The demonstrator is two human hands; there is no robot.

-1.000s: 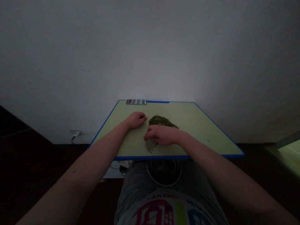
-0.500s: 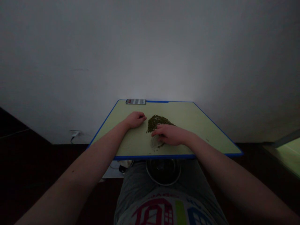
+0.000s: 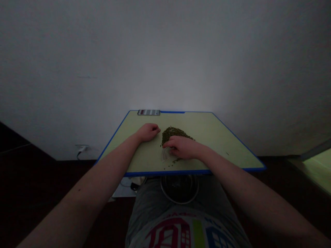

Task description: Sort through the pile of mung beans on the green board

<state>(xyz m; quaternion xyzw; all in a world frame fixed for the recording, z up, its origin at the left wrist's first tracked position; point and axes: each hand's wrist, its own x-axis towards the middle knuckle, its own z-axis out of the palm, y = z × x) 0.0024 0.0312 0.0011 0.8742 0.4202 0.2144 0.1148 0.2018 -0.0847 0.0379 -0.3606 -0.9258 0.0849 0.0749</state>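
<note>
A heap of small dark green beans (image 3: 173, 132) lies on the pale yellow table. Just left of the heap, my left hand (image 3: 149, 132) rests on the tabletop with its fingers curled in; I see nothing in them. My right hand (image 3: 183, 147) is at the near side of the heap, its fingers around a clear plastic cup (image 3: 164, 155). The cup seems tilted on the tabletop, and part of it is hidden by the hand. A few stray beans (image 3: 169, 166) are scattered between the cup and the table's front edge.
A phone (image 3: 149, 112) lies at the back left of the blue-edged table (image 3: 207, 125), against the wall. On my lap, below the front edge, sits a metal bowl (image 3: 180, 193). A small dark sliver (image 3: 227, 153) lies at the table's right.
My right hand has shifted slightly left and away from me with the cup, close against the heap. My left hand stays put.
</note>
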